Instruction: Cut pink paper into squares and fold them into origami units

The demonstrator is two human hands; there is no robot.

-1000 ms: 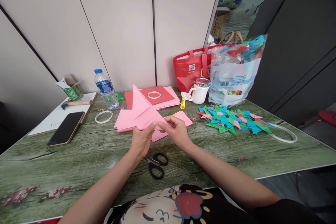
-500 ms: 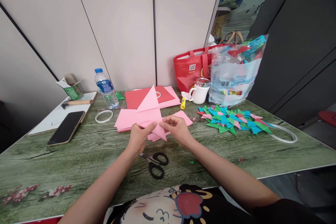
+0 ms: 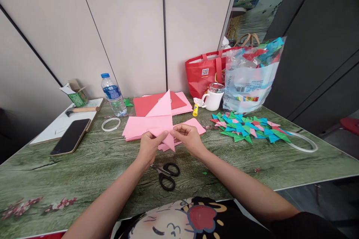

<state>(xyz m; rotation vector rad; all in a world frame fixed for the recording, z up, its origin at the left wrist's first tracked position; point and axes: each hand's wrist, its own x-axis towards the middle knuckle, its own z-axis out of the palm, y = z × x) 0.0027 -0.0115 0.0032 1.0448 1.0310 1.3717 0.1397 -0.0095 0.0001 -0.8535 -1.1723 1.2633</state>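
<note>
A folded pink paper (image 3: 162,119) is held up above the table between both hands, one point up and one point down. My left hand (image 3: 150,145) pinches its left side and my right hand (image 3: 187,138) pinches its right edge. Under them lies a stack of pink sheets (image 3: 133,127). Black scissors (image 3: 166,173) lie on the table just below my hands.
Red sheets (image 3: 146,104) lie behind the pink stack. A water bottle (image 3: 113,95), white ring (image 3: 110,124), phone (image 3: 71,136) and hammer (image 3: 81,110) are left. A white mug (image 3: 213,99), glue stick (image 3: 195,110), folded coloured pieces (image 3: 246,127), plastic bag (image 3: 249,78) and red bag (image 3: 204,71) are right.
The pink paper has been turned in my hands: its raised point swung from the left to upright and slightly right, and a lower point now hangs down. Both hands stayed in place.
</note>
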